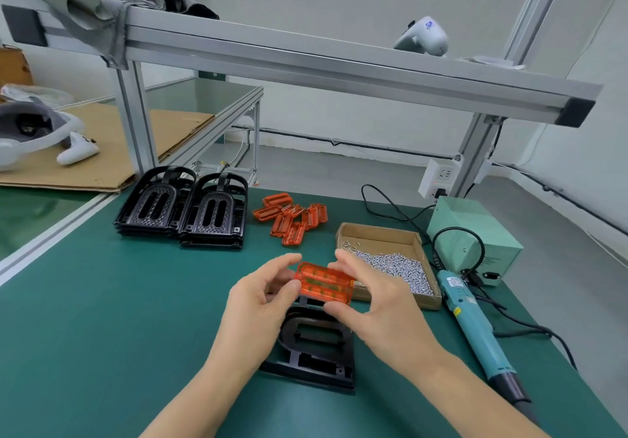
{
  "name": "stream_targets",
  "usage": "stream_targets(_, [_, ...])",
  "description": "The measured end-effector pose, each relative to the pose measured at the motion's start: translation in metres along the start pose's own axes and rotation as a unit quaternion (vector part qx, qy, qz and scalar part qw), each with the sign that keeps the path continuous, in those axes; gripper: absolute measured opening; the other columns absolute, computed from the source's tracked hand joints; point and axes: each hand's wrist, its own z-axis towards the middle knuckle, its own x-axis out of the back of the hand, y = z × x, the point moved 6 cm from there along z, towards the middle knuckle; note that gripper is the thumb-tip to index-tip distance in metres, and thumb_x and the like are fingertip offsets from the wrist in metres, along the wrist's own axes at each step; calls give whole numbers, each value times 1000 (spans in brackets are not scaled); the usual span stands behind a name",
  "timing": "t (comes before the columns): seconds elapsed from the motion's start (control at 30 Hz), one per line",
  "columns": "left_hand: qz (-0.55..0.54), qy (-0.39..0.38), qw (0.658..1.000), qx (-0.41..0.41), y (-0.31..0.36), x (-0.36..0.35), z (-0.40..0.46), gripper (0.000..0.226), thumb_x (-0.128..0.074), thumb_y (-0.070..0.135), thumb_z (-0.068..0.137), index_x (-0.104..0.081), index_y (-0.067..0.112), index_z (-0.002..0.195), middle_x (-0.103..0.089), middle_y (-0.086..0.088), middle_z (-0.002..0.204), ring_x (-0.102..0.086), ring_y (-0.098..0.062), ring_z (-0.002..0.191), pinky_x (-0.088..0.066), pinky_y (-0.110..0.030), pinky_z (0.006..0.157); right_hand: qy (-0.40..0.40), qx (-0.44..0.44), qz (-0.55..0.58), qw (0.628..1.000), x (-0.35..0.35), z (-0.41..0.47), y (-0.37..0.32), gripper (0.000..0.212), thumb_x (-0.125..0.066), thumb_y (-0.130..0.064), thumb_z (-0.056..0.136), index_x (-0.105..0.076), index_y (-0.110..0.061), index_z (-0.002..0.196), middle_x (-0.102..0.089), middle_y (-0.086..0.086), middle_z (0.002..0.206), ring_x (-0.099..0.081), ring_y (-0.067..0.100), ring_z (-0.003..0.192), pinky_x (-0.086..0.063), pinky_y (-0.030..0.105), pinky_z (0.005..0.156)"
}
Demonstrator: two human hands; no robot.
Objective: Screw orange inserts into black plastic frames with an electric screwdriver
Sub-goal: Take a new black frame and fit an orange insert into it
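An orange insert is held in the air between both hands, just above the far end of a black plastic frame lying flat on the green mat. My left hand pinches the insert's left edge with thumb and fingers. My right hand pinches its right edge and near corner. A teal electric screwdriver lies on the mat to the right, untouched. A cardboard tray behind my right hand holds a heap of silver screws.
Two stacks of black frames stand at the back left, with a pile of loose orange inserts beside them. A pale green power supply with cables sits at the right. An aluminium beam crosses overhead.
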Motion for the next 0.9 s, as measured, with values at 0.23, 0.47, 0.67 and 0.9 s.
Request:
stream_targets(0.23, [-131,-15,989,72,-2,-1,-7,23,-57,-3,89,-72,10,99,-69,-7,72,-60,-10,62,-52,-19,60,-2,-5,33,999,6,-13,1,67,-82,-27,76,-47,-42,132,-57,-33,116,-52,-6,117,-32,14,103])
stream_targets(0.47, [-166,-15,980,110,-6,2,-11,20,-56,-5,88,-72,4,98,-68,-13,75,-62,-12,62,-53,-20,58,34,37,53,997,12,-16,-8,54,-80,-29,72,-59,-35,121,-62,-23,113,-56,-1,111,-34,7,95])
stream_targets(0.67, [-21,-5,997,69,-6,15,-7,24,-63,1,86,-72,20,99,-74,4,88,-67,-5,84,-48,-19,80,27,-35,101,994,10,-16,10,47,-85,-23,72,-62,-40,110,-68,-23,104,-59,-3,106,-39,8,94])
stream_targets(0.9, [266,-34,963,-21,-6,25,0,44,-57,5,88,-60,46,104,-54,25,112,-47,13,100,-29,5,77,-7,-140,111,984,-14,-31,40,43,-87,-21,69,-65,-37,102,-69,-16,101,-58,-7,100,-34,3,85])
